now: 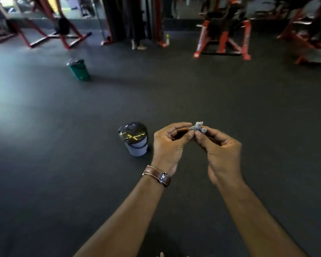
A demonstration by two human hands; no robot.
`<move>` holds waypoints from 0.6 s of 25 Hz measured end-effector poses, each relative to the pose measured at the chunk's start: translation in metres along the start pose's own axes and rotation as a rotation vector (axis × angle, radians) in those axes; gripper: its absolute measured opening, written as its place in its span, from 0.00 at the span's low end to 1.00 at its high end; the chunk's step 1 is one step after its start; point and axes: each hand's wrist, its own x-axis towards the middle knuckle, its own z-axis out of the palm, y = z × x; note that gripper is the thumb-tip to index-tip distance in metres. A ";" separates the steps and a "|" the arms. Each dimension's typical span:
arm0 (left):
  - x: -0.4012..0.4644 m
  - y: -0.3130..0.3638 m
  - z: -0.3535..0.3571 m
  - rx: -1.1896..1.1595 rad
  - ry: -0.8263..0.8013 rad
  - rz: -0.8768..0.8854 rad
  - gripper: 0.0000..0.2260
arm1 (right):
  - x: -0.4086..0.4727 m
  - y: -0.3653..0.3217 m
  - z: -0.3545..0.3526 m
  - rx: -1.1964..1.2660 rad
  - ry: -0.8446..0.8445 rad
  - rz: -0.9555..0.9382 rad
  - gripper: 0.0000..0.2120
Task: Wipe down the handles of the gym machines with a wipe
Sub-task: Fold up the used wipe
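While looking down from the head camera, a person is holding both bare hands out over a dark rubber gym floor (230, 101). The left hand (168, 145), wearing a brown leather watch strap (157, 175) on its wrist, and the right hand (221, 151) are meeting at the fingertips, both pinching a small crumpled grey wipe (197, 126) between thumbs and forefingers while the other fingers are curling loosely. Just left of the left hand, a small pedal bin (135, 139) with a shiny dark lid is standing on the floor. Farther off, a green bin (79, 69) is sitting alone. Red-framed gym machines (223, 37) are lining the far side, blurred and well apart from the hands. No handle is within reach, so no wiping is happening now. Judging by its balled-up shape and the nearby bin, the wipe may be about to be discarded, though that is uncertain.
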 end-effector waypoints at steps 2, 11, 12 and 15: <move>0.020 -0.006 -0.019 0.021 0.073 -0.010 0.10 | 0.025 0.021 0.018 -0.049 -0.060 0.021 0.11; 0.169 -0.054 -0.079 0.250 0.413 -0.020 0.11 | 0.211 0.111 0.092 -0.241 -0.503 0.202 0.11; 0.186 -0.058 -0.083 0.298 0.451 -0.020 0.11 | 0.232 0.117 0.102 -0.249 -0.543 0.222 0.10; 0.232 -0.067 -0.096 0.315 0.600 -0.015 0.10 | 0.287 0.135 0.131 -0.294 -0.653 0.273 0.08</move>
